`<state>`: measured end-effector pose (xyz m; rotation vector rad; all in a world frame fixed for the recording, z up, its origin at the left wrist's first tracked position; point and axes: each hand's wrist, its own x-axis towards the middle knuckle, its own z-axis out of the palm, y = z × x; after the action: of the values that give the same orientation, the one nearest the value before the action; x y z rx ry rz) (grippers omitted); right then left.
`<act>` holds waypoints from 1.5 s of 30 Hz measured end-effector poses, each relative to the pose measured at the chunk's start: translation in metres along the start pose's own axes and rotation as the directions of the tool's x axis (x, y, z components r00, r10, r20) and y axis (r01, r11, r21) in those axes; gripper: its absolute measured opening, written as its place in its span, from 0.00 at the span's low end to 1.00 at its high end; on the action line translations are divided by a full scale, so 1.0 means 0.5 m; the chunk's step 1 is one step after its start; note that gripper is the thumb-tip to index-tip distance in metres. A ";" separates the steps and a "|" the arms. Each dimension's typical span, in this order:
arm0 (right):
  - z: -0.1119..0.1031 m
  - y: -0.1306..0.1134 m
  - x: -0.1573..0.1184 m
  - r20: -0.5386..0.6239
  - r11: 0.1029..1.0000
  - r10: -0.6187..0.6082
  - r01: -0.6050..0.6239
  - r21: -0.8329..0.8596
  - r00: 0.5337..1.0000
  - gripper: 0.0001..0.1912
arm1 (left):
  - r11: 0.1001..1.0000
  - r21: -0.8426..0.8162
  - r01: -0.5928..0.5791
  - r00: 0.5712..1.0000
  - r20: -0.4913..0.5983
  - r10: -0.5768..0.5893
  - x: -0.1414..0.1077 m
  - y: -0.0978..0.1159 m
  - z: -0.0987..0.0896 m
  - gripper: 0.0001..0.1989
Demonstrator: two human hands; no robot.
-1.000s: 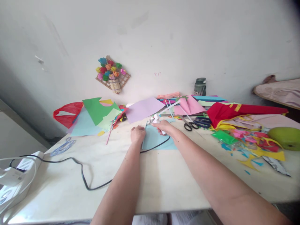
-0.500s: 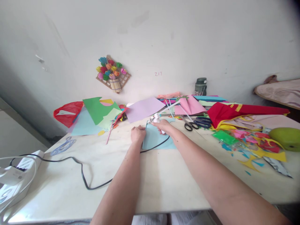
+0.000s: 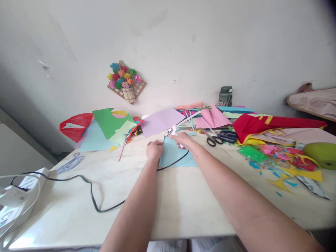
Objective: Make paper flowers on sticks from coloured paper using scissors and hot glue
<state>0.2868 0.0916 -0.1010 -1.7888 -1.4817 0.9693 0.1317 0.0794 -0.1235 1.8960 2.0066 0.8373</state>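
My right hand [image 3: 183,139] is closed around a white glue gun [image 3: 174,131], whose nozzle points left over the upper left corner of a light blue sheet of paper [image 3: 170,155]. A pale stick juts out behind the gun toward the upper right. My left hand [image 3: 154,148] is at the left edge of the same sheet, its fingers bent and closed at that edge; the fingertips are partly hidden. From the gun a black cord [image 3: 173,163] runs across the paper and under my left forearm.
At the left, the cord reaches a white power strip [image 3: 39,175]. Black-handled scissors [image 3: 215,140] lie right of the paper. Beyond are a lilac sheet [image 3: 162,121], a green sheet [image 3: 107,122], a red cloth [image 3: 252,126] and colourful scraps [image 3: 283,157]. A dark bottle [image 3: 225,96] stands by the wall.
The glue gun's rear and the pale stick have tilted slightly, with the nozzle staying near the paper's corner. My left hand is in the same place. The view has shifted very slightly.
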 end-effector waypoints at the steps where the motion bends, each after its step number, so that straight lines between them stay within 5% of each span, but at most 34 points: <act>1: 0.000 0.000 0.001 -0.005 1.000 -0.001 0.001 -0.004 1.000 0.21 | 1.000 -0.002 0.001 1.000 0.000 -0.001 0.000 0.000 0.000 0.17; 45: 0.004 -0.003 0.020 -0.055 0.998 -0.003 0.006 0.061 0.998 0.21 | 0.999 -0.014 0.040 0.999 -0.022 -0.041 -0.004 0.007 -0.006 0.14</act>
<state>0.2851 0.1016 -0.1023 -1.7539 -1.4075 0.9457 0.1331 0.0769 -0.1194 1.8403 2.0404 0.8632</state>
